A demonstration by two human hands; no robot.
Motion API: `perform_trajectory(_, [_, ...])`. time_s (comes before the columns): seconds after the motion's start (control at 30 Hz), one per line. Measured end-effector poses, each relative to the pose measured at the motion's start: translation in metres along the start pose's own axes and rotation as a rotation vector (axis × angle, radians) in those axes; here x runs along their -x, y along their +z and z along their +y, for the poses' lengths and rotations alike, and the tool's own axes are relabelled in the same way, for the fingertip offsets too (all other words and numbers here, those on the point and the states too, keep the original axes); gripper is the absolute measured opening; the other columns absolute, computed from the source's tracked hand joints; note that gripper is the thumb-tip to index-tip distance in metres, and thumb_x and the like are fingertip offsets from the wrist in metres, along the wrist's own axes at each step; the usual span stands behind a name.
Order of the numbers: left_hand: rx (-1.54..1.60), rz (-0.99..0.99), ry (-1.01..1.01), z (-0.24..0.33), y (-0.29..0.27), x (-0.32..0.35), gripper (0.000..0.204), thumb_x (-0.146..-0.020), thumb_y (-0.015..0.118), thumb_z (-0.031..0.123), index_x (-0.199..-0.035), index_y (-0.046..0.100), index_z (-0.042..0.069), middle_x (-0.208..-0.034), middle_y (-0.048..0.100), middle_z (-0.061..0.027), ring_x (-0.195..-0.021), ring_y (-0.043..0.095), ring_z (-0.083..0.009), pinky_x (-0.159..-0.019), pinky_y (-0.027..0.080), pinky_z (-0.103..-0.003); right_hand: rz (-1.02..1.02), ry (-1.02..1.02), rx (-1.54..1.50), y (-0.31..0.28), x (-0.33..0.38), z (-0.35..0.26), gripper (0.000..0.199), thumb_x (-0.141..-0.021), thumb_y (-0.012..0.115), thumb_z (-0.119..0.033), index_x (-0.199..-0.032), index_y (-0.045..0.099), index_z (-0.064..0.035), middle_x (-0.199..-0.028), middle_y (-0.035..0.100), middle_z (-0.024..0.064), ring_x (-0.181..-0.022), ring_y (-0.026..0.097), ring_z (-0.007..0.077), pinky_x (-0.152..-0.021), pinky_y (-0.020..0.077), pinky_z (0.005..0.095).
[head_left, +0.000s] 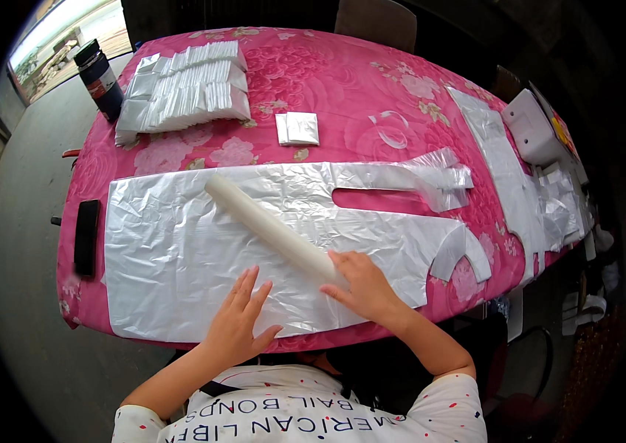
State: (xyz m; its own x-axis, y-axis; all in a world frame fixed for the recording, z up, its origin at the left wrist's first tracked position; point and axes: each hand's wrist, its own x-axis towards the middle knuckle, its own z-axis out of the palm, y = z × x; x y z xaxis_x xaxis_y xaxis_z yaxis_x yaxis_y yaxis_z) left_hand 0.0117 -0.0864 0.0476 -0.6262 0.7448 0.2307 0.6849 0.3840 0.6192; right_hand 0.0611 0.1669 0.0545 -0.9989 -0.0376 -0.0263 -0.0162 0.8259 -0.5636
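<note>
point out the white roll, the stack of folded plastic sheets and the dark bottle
white roll [269,227], head view, middle of the tube's length
stack of folded plastic sheets [184,88], head view, top of the pile
dark bottle [100,80], head view, on its side wall

A stack of flat white folded packets [184,92] is lying at the far left of the pink floral bench [342,81], and one small square white packet [298,128] is sitting just right of it. A dark bottle [99,80] with a red-and-white label is standing at the far left corner.
</note>
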Motion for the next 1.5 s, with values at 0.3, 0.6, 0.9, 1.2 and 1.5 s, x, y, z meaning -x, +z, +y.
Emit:
perform_trajectory(0.3, [-0.164,-0.075,0.072,0.008,0.046,-0.045,0.08,-0.075,0.063,0.048,-0.137,0.032,0.009,-0.143,0.008,-0.0316,-0.13,0.013,-0.0518,-0.103,0.023,-0.054,0.094,-0.137,0.353,-0.001,0.055,0.066,0.058,-0.086,0.051,-0.042,-0.131,0.042,-0.006,-0.138,0.035,0.0177,-0.13,0.029,0.0317,-0.106,0.0233,0.0414])
perform_trajectory(0.6, [-0.155,-0.166,0.099,0.03,0.056,-0.055,0.077,-0.071,0.065,0.049,-0.132,0.041,0.009,-0.145,0.009,-0.0285,-0.13,0.012,-0.0532,-0.103,0.024,-0.055,0.32,0.347,0.635,-0.092,0.111,0.199,0.049,-0.083,0.054,-0.03,-0.125,0.048,-0.0044,-0.129,0.047,0.0129,-0.121,0.041,0.0303,-0.105,0.0232,0.0481])
perform_trajectory(0.9, [-0.168,-0.146,0.138,0.041,0.061,-0.063,0.071,-0.07,0.066,0.046,-0.126,0.047,0.007,-0.143,0.013,-0.0297,-0.128,0.014,-0.055,-0.101,0.028,-0.055,0.632,0.371,0.457,-0.104,0.09,0.136,0.035,-0.075,0.05,-0.001,-0.109,0.057,0.0026,-0.11,0.059,0.0182,-0.111,0.05,0.0337,-0.101,0.0314,0.0436])
perform_trajectory(1.2, [-0.154,-0.171,0.176,0.044,0.067,-0.07,0.066,-0.068,0.066,0.041,-0.121,0.05,0.006,-0.143,0.013,-0.0303,-0.13,0.009,-0.0549,-0.103,0.025,-0.054,0.235,-0.124,0.279,-0.006,0.041,0.094,0.055,-0.084,0.055,-0.028,-0.13,0.041,-0.0021,-0.139,0.036,0.0164,-0.13,0.031,0.0299,-0.107,0.0245,0.0408])
perform_trajectory(1.5, [-0.166,-0.178,0.163,0.046,0.072,-0.071,0.067,-0.066,0.066,0.039,-0.121,0.051,0.005,-0.144,0.011,-0.0297,-0.131,0.008,-0.0529,-0.104,0.024,-0.054,0.72,0.347,0.379,-0.087,0.129,0.248,0.031,-0.088,0.047,-0.013,-0.112,0.057,0.0038,-0.119,0.055,0.0194,-0.114,0.05,0.0306,-0.099,0.037,0.0357])
